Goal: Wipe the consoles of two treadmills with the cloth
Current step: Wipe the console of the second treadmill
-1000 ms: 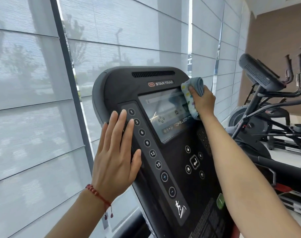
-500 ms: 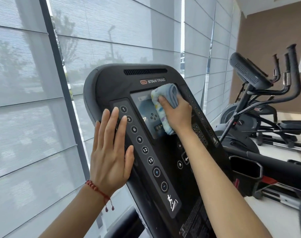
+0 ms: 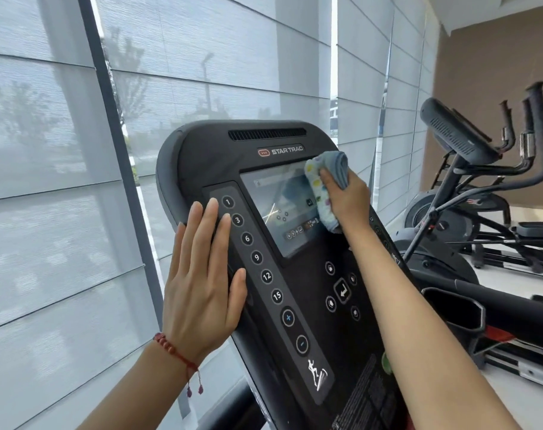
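Treadmill console [image 3: 220, 156], black, tilted back, top edge rounded, "STAR TRAC" printed under a vent slot. Left hand [image 3: 202, 283] lies flat against the console's left edge, fingers straight and close together, fingertips beside buttons 1 and 3 of the number strip [image 3: 261, 265]; it holds nothing. A red bead bracelet [image 3: 174, 352] sits on that wrist, 2 small tassels hanging. Right hand [image 3: 344, 197] grips the cloth [image 3: 323, 187], fingers curled round a bunched fold, and presses it onto the upper right corner of the screen [image 3: 279, 212]. Cloth is pale blue on the outside, white with coloured dots on the face turned to the screen; its lower end hangs down over the screen's right edge. Screen is lit, small icons showing, with a glare streak near its middle. The 2 hands are well apart, the screen between them. Strip reads 1, 3, 6, 9, 12, 15, then plus, minus and a runner icon. Arrow keys sit below the screen near the right forearm. Behind, grey window blinds [image 3: 62, 181]. To the right, an elliptical machine [image 3: 468, 150] stands by a brown wall.
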`<state>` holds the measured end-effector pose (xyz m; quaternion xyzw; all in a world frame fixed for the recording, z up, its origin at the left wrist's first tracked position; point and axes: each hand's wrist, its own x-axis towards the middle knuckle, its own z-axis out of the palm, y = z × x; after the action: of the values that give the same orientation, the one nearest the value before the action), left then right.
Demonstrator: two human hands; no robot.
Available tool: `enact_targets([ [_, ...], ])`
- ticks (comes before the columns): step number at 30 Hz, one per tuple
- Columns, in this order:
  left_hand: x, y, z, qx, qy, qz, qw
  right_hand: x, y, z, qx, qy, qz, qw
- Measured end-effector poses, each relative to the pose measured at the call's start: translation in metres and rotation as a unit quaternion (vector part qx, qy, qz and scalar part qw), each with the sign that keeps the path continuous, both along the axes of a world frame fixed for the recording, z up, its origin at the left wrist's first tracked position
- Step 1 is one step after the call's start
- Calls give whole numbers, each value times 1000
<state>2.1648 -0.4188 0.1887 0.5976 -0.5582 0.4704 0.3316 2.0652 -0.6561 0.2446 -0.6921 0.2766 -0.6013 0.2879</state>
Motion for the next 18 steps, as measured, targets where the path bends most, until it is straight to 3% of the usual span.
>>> enact_targets([
  [7,0,1,1,8,-9,20,1000,-5,1,14,64,6,-47,997],
  [11,3,4,6,-2,-23,12,1000,-2,43,39,8,-58,50,997],
  [18,38,16,42,-41,14,47,998,48,106,70,-74,-2,109,991],
])
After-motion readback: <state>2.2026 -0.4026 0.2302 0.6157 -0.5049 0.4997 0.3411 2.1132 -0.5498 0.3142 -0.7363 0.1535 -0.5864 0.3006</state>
